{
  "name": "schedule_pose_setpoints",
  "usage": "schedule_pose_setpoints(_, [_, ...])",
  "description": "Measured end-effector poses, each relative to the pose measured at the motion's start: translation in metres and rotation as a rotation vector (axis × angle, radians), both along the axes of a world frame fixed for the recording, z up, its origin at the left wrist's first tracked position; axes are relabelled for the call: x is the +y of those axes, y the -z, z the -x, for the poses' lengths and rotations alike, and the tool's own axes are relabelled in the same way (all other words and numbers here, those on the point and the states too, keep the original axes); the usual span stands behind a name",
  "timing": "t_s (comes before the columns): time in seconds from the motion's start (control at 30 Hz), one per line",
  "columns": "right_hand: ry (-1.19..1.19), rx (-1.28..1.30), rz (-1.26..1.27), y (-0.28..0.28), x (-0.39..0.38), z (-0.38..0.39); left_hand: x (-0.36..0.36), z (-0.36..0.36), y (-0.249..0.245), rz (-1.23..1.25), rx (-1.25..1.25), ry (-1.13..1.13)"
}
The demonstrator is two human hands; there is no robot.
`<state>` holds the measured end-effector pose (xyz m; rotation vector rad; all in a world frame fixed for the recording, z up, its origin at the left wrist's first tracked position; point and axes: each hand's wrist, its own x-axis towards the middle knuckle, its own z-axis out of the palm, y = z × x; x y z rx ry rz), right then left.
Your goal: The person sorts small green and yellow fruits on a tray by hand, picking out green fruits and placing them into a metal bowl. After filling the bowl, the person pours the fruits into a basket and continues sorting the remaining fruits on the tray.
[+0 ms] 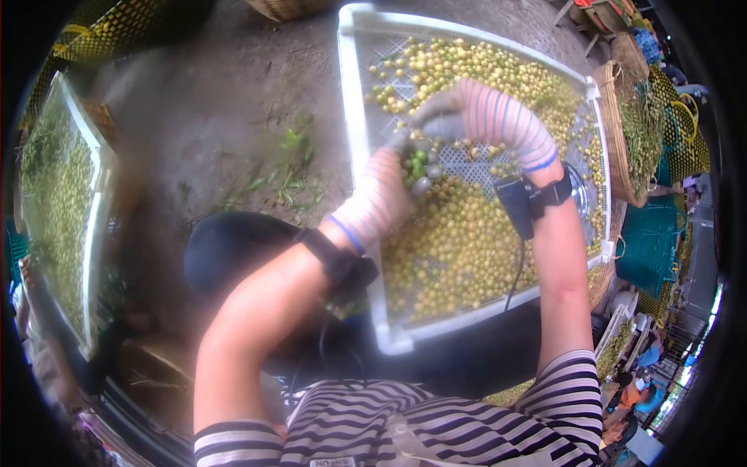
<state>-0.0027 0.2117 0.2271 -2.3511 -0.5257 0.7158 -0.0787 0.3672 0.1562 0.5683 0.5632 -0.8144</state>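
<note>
A white plastic tray (352, 86) with a perforated bottom rests over my lap, holding many small round yellow-green fruits (459, 249). My left hand (379, 191), in a striped glove with grey fingertips, reaches over the tray's left edge. Its fingers curl around a few greener fruits (419, 165). Above the middle of the tray is my right hand (490, 117), in a matching glove, bent at the wrist and pointing left. Its fingers are drawn together close to the left fingertips; whatever they hold is hidden. Dark devices are strapped to both wrists.
Another white-framed tray of fruit (99, 179) stands at the left. Along the right are a woven basket with leafy stems (642, 117), a teal basket (650, 241) and a yellow-black basket (689, 128). Leaves (292, 152) lie on the ground. Other people (642, 397) appear at lower right.
</note>
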Motion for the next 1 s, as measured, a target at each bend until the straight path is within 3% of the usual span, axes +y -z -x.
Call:
schedule_pose_setpoints(0.03, [0.096, -0.051, -0.005, -0.001, -0.001, -0.002, -0.001, 0.001, 0.003, 0.065, -0.028, 0.015])
schedule_pose_setpoints(0.07, [0.182, -0.285, 0.027, 0.018, -0.006, -0.017, -0.004, 0.003, 0.006, 0.065, -0.074, 0.052])
schedule_pose_setpoints(0.17, [0.136, -0.658, 0.410, 0.038, 0.013, -0.060, -0.005, 0.009, 0.005, 0.107, -0.074, 0.162])
schedule_pose_setpoints(0.3, [-0.061, -0.706, 0.844, 0.070, 0.047, -0.095, -0.010, 0.014, -0.005, 0.003, -0.006, 0.134])
schedule_pose_setpoints(0.5, [0.122, -0.440, 0.723, 0.039, 0.056, -0.094, -0.018, 0.025, -0.002, -0.027, -0.045, 0.289])
schedule_pose_setpoints(0.57, [0.186, -0.370, 0.399, 0.015, 0.073, -0.066, -0.021, 0.032, 0.007, -0.039, -0.036, 0.310])
schedule_pose_setpoints(0.63, [0.047, -0.304, 0.085, 0.021, 0.092, -0.044, -0.030, 0.042, 0.053, -0.070, -0.452, 0.263])
schedule_pose_setpoints(0.7, [-0.151, -0.262, 0.106, 0.012, 0.118, -0.011, -0.035, 0.044, 0.091, 0.142, -0.700, 0.251])
schedule_pose_setpoints(0.73, [-0.153, -0.231, 0.108, 0.013, 0.122, -0.003, -0.033, 0.043, 0.085, 0.195, -0.751, 0.241])
schedule_pose_setpoints(0.8, [-0.077, -0.211, 0.064, 0.003, 0.118, 0.005, -0.031, 0.041, 0.054, 0.038, -0.481, 0.325])
schedule_pose_setpoints(0.9, [0.148, -0.503, 0.153, 0.039, 0.063, -0.033, -0.017, 0.039, 0.000, -0.207, -0.051, 0.394])
schedule_pose_setpoints(1.0, [0.183, -0.455, 0.485, 0.032, 0.001, -0.043, -0.017, 0.038, -0.003, -0.094, -0.049, 0.360])
